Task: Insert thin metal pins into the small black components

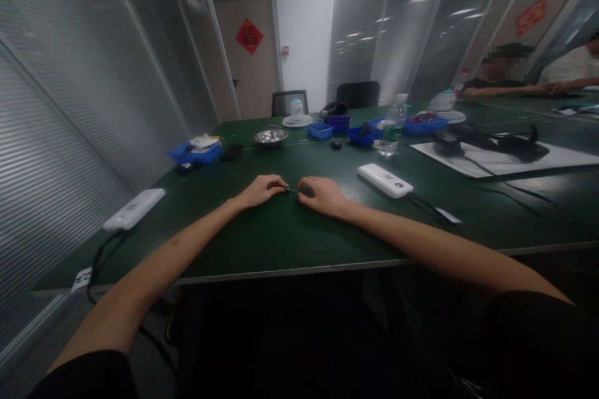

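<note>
Over the middle of the green table (262, 243), my left hand (263, 191) pinches one end of a small thin item (293, 190); its dark tip sits at the fingertips. My right hand (322, 195) is closed at the other end of the same item, with something dark and rounded showing between thumb and fingers. The thin part bridges the short gap between the hands. The item is too small to name. Both hands rest low, close to the tabletop.
White power banks with cables lie left (135, 209) and right (385, 181). Farther back are a metal bowl (270, 138), blue trays (195, 151), a water bottle (392, 128) and a white board (496, 161) with black gear. People sit at the far right.
</note>
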A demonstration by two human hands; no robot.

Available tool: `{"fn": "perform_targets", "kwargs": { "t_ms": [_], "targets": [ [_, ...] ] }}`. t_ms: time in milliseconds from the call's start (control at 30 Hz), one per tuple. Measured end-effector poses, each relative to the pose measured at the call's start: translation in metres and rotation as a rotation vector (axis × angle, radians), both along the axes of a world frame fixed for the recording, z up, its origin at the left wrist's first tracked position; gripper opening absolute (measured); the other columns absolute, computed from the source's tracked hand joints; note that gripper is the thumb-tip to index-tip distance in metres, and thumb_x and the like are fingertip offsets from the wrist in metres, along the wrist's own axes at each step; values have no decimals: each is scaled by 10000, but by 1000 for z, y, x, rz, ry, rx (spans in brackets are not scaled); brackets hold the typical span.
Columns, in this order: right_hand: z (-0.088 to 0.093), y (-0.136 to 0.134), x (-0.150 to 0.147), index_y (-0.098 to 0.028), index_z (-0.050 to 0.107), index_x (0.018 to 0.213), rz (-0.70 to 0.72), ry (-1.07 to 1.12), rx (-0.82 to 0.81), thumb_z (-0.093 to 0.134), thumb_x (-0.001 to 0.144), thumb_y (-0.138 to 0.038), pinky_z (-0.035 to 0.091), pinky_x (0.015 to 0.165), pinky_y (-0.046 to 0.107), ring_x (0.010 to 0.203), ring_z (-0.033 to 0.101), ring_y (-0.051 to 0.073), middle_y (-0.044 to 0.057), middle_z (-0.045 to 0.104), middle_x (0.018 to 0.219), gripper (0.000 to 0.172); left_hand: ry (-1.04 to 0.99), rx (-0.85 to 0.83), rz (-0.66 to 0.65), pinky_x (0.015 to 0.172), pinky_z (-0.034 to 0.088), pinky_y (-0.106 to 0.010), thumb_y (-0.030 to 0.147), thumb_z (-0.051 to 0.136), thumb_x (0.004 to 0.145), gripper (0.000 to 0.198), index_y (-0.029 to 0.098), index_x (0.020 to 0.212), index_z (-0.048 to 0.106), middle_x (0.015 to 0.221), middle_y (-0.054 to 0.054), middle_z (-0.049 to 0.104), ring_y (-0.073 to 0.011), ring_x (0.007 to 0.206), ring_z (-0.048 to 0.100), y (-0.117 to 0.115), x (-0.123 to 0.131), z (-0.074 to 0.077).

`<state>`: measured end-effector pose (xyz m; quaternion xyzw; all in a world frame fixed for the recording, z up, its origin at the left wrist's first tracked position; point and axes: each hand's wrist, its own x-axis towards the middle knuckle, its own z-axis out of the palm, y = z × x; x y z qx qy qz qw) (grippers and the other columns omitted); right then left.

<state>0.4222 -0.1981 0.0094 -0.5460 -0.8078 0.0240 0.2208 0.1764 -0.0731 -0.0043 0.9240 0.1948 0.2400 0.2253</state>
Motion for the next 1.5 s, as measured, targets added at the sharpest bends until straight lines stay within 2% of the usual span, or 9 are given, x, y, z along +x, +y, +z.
{"fn": "perform_targets", "kwargs": {
  "t_ms": [300, 733, 900, 1133, 1200, 1267, 1400, 1433, 1500],
  "targets": [
    [-2, 1, 1, -226, 673, 1150, -6, 32, 31, 608, 967, -397, 441, 806, 283, 943, 656, 206, 57, 723, 1090, 258, -32, -119, 12, 952, 508, -383, 360, 644, 973, 255, 177, 1106, 761, 1086, -89, 749, -244, 1029, 679, 2, 0, -1],
    [-1, -3, 1, -216, 665, 1205, 58, -22, 55, 594, 989, -366, 438, 800, 278, 933, 656, 200, 65, 701, 1121, 272, -7, -287, -63, 944, 512, -376, 417, 656, 966, 299, 173, 1110, 754, 1114, -95, 742, -240, 1042, 680, 0, 4, 2],
    [0, -6, 0, -229, 650, 1263, 83, -114, 71, 567, 1014, -348, 431, 759, 275, 910, 653, 191, 77, 673, 1175, 288, 14, -351, -78, 912, 512, -363, 445, 671, 950, 326, 170, 1103, 755, 1086, -91, 740, -236, 1012, 673, -1, 5, 5],
    [0, -8, -6, -219, 599, 1329, 133, -78, 72, 539, 1049, -367, 448, 805, 294, 975, 664, 217, 100, 678, 1216, 322, -10, -373, -165, 811, 500, -325, 439, 761, 881, 315, 166, 1032, 723, 1012, -61, 703, -209, 906, 646, -15, 17, 0],
    [0, -7, -7, -224, 604, 1320, 111, -59, 64, 530, 1053, -366, 448, 822, 295, 990, 669, 219, 100, 691, 1216, 311, -15, -347, -149, 787, 487, -318, 440, 764, 878, 334, 163, 1061, 733, 980, -58, 694, -204, 881, 630, -16, 19, 0],
    [0, -5, -7, -234, 611, 1304, 62, -30, 64, 514, 1059, -368, 447, 835, 292, 1001, 675, 217, 90, 707, 1212, 295, -12, -337, -121, 752, 471, -309, 437, 771, 872, 414, 166, 1182, 727, 964, -54, 690, -193, 848, 613, -16, 20, 0],
    [1, 0, -2, -250, 625, 1279, -83, -5, 56, 473, 1066, -388, 438, 782, 289, 930, 690, 217, 68, 750, 1123, 296, -38, -359, -93, 734, 460, -297, 392, 803, 846, 697, 198, 1473, 565, 1016, -58, 709, -174, 827, 609, -12, 17, -1],
    [1, 2, 0, -251, 631, 1274, -122, -11, 43, 473, 1063, -399, 432, 760, 290, 904, 691, 222, 65, 759, 1079, 302, -47, -362, -83, 735, 462, -297, 385, 812, 837, 729, 203, 1491, 544, 1030, -60, 715, -173, 829, 614, -11, 16, -1],
    [2, 4, 2, -255, 641, 1266, -190, -16, 17, 478, 1055, -421, 420, 719, 291, 868, 690, 230, 65, 767, 1014, 314, -43, -339, -50, 732, 467, -301, 395, 812, 837, 638, 195, 1409, 615, 1017, -62, 723, -177, 825, 623, -9, 14, -1]
  ]
}}
